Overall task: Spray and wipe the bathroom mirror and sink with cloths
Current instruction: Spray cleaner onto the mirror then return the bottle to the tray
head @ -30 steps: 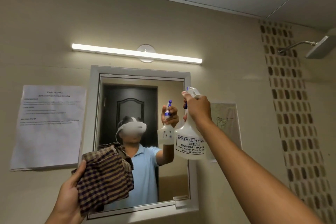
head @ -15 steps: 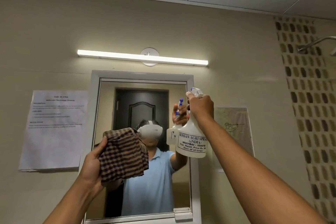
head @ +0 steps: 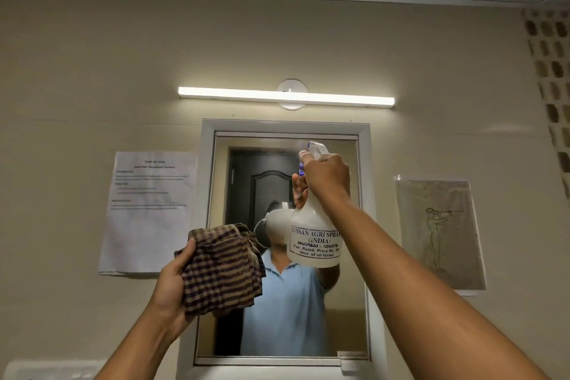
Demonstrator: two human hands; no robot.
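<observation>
Fingers [head: 300, 191] of the right hand [head: 327, 177] clamp the upright spray bottle [head: 314, 241], nozzle aimed at the mirror [head: 277, 333]; arm raised. Left hand [head: 172, 284] grips the checked cloth [head: 222, 268] before the glass.

room dim, warm beige cast. only light source: tube light [head: 286, 97] on wall above mirror [head: 287, 244], blown out white, soft halo on wall around it. my forearms lit from above, undersides darker. mirror glass shows faint haze near top, reflection dark and murky. printed sheet [head: 148, 213] left of mirror: text soft, mostly unreadable. wide-angle bend visible: ceiling line bows, mosaic tile strip [head: 552, 83] at right edge smeared, slanted. overall slight softness, compression noise.
</observation>
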